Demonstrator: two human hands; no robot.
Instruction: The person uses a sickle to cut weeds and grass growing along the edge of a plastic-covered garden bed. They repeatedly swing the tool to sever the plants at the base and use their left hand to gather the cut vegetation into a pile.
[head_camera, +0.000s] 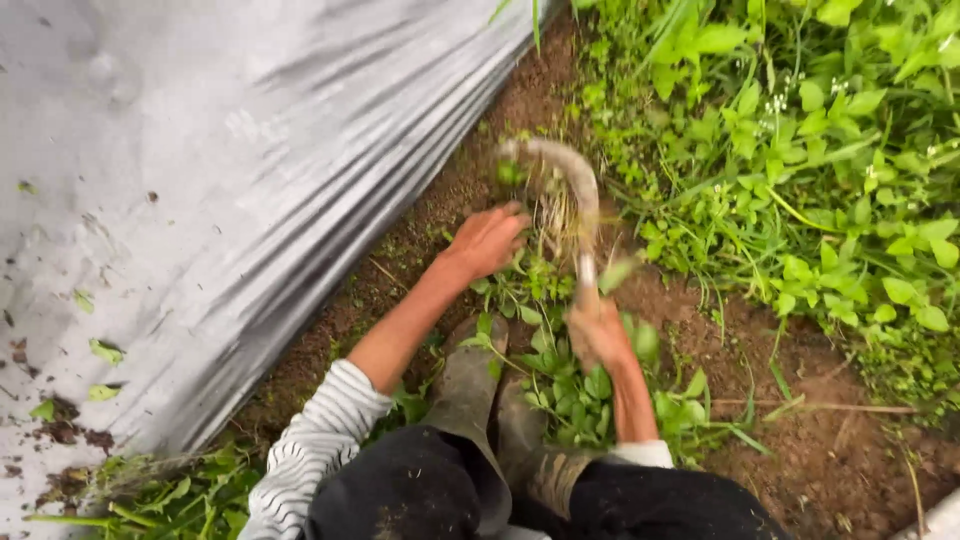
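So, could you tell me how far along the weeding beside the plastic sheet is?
Done: bare brown soil strip beside the grey plastic sheet. In hand: left hand grips a weed clump, right hand swings a curved sickle. Left: dense green weeds on the right.

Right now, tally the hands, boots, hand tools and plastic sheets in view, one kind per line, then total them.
Hands: 2, left hand and right hand
Muddy boots: 2, and
Curved sickle: 1, in the right hand
Grey plastic sheet: 1
Total: 6
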